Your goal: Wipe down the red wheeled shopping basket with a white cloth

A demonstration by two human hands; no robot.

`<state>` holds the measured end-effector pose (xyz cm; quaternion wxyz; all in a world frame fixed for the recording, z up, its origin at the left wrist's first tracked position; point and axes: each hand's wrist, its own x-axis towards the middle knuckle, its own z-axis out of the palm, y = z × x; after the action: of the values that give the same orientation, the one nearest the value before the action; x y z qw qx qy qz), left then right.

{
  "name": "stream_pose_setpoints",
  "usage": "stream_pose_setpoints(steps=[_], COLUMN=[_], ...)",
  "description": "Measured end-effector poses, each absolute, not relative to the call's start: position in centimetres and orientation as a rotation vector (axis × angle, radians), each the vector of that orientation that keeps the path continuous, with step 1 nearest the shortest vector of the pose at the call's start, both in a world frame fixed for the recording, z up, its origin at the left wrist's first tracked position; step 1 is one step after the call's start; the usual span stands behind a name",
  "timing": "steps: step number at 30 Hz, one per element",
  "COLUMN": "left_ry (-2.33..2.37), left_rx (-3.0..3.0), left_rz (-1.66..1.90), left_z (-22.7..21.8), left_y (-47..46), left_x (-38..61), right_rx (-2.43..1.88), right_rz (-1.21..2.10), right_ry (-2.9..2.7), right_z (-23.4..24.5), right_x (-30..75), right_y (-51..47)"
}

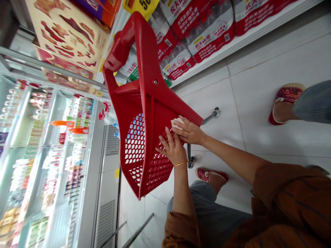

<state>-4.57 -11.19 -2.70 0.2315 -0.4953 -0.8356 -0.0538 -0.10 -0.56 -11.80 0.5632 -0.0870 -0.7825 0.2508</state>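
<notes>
Red basket point(160, 110): in the middle of the scene, tilted in view, open mouth to the left, grip handle point(117, 51) at the far end. Plastic body, honeycomb holes in the lower walls, one screw point(155, 82) near the handle. Two metal legs with casters point(191, 162) poke out on its right side; can't tell from here how the load sits on them.

Right hand point(190, 132): on the basket's outer wall, fingers laid over a white wad point(174, 124), cloth or tissue, can't tell which. Thumb hidden, so can't tell if it's pinching or only pressing.

Left hand point(174, 151): just beside the right, fingers spread, resting on the perforated part of the same wall. Thin gold bracelet point(181, 163) on that wrist.

Near right: brown sleeves point(269, 179) pushed up, jeans, two red patterned shoes point(287, 103) on pale floor tiles point(258, 131).

Far side, running right: white shelf point(248, 38) with red-wrapped water packs point(210, 38), yellow price sign point(153, 8) partly behind the handle. Far left: cream printed box point(67, 31) behind a metal rail point(57, 70). Left: lit cabinet point(89, 151), shelves full of small packs, labels too blurred to read.
</notes>
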Motion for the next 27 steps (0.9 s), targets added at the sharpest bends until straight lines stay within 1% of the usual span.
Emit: stream_pose_setpoints(steps=[4, 14, 27], left_ry=[-2.254, -2.230, -2.299], left_rx=[-1.380, -1.353, -1.268], left_rz=[-0.131, -0.234, -0.314], left_z=[-2.6, -3.0, -4.0], left_y=[-11.2, -11.3, -10.8], left_x=[-4.7, -5.1, -5.6], right_rx=[-0.228, -0.343, -0.374], right_rz=[0.569, 0.483, 0.754], right_ry=[-1.906, -1.862, -1.906], right_z=[-11.7, -11.9, -16.9], right_x=[-0.1, 0.3, 1.2], right_y=[-0.9, -2.9, -4.6])
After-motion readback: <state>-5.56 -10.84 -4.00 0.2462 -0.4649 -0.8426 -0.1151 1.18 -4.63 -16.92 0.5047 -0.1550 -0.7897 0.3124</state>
